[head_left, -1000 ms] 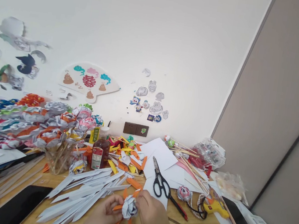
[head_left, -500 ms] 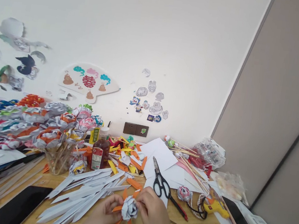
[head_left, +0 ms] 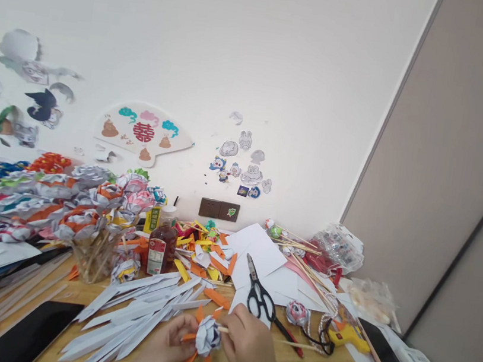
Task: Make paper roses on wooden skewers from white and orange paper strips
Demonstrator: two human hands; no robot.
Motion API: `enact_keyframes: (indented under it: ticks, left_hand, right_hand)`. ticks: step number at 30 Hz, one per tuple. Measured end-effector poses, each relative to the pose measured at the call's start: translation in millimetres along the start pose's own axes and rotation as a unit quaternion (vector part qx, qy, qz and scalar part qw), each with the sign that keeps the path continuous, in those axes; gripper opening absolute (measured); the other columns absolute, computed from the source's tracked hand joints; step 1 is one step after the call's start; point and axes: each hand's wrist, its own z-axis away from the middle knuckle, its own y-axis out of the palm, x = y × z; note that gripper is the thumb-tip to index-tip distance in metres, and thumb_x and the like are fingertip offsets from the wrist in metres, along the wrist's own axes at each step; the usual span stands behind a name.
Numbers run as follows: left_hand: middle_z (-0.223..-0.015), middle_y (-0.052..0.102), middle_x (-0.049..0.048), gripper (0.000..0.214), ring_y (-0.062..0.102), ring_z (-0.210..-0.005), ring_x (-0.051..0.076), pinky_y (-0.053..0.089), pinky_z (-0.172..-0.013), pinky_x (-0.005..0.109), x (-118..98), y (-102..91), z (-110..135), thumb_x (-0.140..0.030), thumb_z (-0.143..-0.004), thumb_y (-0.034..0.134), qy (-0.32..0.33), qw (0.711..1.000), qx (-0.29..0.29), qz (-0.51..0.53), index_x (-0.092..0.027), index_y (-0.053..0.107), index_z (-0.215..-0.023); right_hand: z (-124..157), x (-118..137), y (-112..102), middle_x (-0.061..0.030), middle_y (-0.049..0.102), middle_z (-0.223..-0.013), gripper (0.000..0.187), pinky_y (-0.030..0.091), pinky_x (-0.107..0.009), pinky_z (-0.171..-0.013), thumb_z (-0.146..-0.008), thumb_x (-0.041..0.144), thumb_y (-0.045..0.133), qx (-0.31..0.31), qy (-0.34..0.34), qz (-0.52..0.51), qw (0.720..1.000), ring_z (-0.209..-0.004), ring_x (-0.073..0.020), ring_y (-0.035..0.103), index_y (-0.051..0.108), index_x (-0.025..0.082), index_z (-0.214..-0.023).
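Observation:
At the front of the table my left hand (head_left: 169, 341) is closed on a folded paper flower (head_left: 206, 339), white in the middle with orange pointed strips sticking out around it. Just right of it, my right hand (head_left: 248, 344) pinches a thin wooden stick (head_left: 297, 344). One end of the stick meets the right side of the flower; whether it goes in, I cannot tell. The other end sticks out past the hand to the right. Black-handled scissors (head_left: 261, 300) lie behind my right hand, and folded white paper strips (head_left: 137, 316) spread out left of my left hand.
A brown-red bottle (head_left: 161, 247) stands behind the strips, beside a cup of sticks (head_left: 95, 259). Many paper flowers (head_left: 41, 201) are heaped at the left. Phones (head_left: 31, 331) lie on both sides. A yellow glue gun (head_left: 350, 335) and a small paper flower (head_left: 297, 313) are at right.
The wooden stick has swung from slanting down to the right to nearly level, and its near end now shows between my right fingers and the flower. The flower has turned slightly.

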Motion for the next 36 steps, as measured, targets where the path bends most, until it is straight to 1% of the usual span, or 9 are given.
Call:
enact_keyframes:
  ticks: [2,6,12,17,21,25,28,32,36]
  left_hand:
    - [-0.063,0.07,-0.0016,0.035,0.061,-0.06,0.013,0.04,-0.061,0.024,-0.9,0.8,0.6,-0.025,-0.053,0.089,0.006,1.0,-0.002,-0.006,-0.019,0.057,-0.067]
    - [-0.065,0.07,-0.0008,0.033,0.061,-0.061,0.014,0.041,-0.062,0.024,-2.1,0.4,0.1,-0.025,-0.055,0.088,0.009,1.0,0.004,-0.018,-0.019,0.058,-0.068]
    - [-0.064,0.069,-0.0018,0.034,0.06,-0.061,0.014,0.041,-0.06,0.023,3.5,-4.4,-3.1,-0.024,-0.054,0.088,0.022,0.999,0.0,-0.023,-0.019,0.057,-0.067]
    - [-0.064,0.069,-0.0026,0.033,0.061,-0.061,0.014,0.041,-0.06,0.022,5.5,-4.9,-3.3,-0.024,-0.054,0.087,0.022,0.999,-0.004,-0.035,-0.02,0.057,-0.067]
    - [-0.066,0.069,-0.0022,0.034,0.061,-0.062,0.014,0.042,-0.061,0.022,5.3,-5.8,-3.4,-0.024,-0.055,0.087,0.024,0.999,-0.004,-0.04,-0.02,0.056,-0.067]
    - [-0.066,0.07,-0.0022,0.035,0.06,-0.061,0.014,0.041,-0.06,0.023,3.6,-4.9,-2.6,-0.025,-0.054,0.087,0.032,0.999,0.004,-0.044,-0.021,0.055,-0.067]
    - [-0.066,0.069,-0.0021,0.034,0.06,-0.062,0.014,0.041,-0.06,0.023,0.6,-1.0,-0.8,-0.027,-0.054,0.087,0.027,0.998,-0.01,-0.061,-0.021,0.056,-0.067]
    - [-0.064,0.068,-0.0028,0.036,0.059,-0.062,0.014,0.041,-0.06,0.023,-3.1,4.6,1.7,-0.028,-0.052,0.088,0.029,0.996,-0.03,-0.077,-0.021,0.055,-0.065]
    - [-0.065,0.068,-0.0033,0.035,0.059,-0.062,0.013,0.041,-0.061,0.023,-5.6,6.6,3.7,-0.026,-0.055,0.087,0.022,0.997,-0.024,-0.077,-0.021,0.055,-0.066]
  right_hand:
    - [0.0,0.8,1.1,-0.001,0.056,-0.073,0.017,0.03,-0.024,-0.05,-0.084,0.011,0.043,-0.013,-0.004,-0.004,1.0,-0.056,-0.0147,0.052,0.057,0.021,-0.082]
    - [0.8,1.6,3.8,-0.0001,0.056,-0.07,0.018,0.028,-0.024,-0.049,-0.085,0.011,0.042,-0.031,0.01,-0.02,0.999,-0.054,-0.0136,0.051,0.056,0.021,-0.079]
    - [1.8,2.9,6.3,0.0001,0.057,-0.069,0.021,0.029,-0.024,-0.049,-0.087,0.012,0.04,-0.031,0.028,-0.042,0.998,-0.055,-0.0137,0.054,0.056,0.021,-0.077]
    - [3.4,2.9,8.1,-0.0005,0.058,-0.071,0.02,0.029,-0.025,-0.049,-0.082,0.009,0.042,-0.021,0.03,-0.036,0.999,-0.055,-0.0146,0.055,0.058,0.021,-0.078]
    - [4.4,2.6,7.7,-0.0012,0.058,-0.07,0.022,0.029,-0.025,-0.049,-0.078,0.007,0.042,-0.021,0.022,-0.025,0.999,-0.055,-0.0151,0.054,0.059,0.02,-0.081]
    - [4.6,2.3,7.2,-0.001,0.058,-0.069,0.023,0.03,-0.024,-0.049,-0.082,0.008,0.041,-0.023,0.008,-0.004,1.0,-0.054,-0.0149,0.054,0.061,0.021,-0.084]
    - [5.0,1.6,8.1,-0.0009,0.058,-0.068,0.021,0.03,-0.024,-0.049,-0.086,0.01,0.043,-0.017,-0.002,0.019,1.0,-0.054,-0.0151,0.054,0.061,0.021,-0.087]
    - [5.3,1.2,9.8,-0.0018,0.058,-0.065,0.02,0.029,-0.025,-0.047,-0.086,0.009,0.045,-0.03,-0.028,0.058,0.997,-0.051,-0.0159,0.052,0.061,0.02,-0.085]
    - [4.8,2.3,8.3,-0.0021,0.059,-0.065,0.022,0.029,-0.026,-0.046,-0.087,0.009,0.043,-0.019,-0.035,0.07,0.997,-0.05,-0.0161,0.052,0.061,0.02,-0.083]
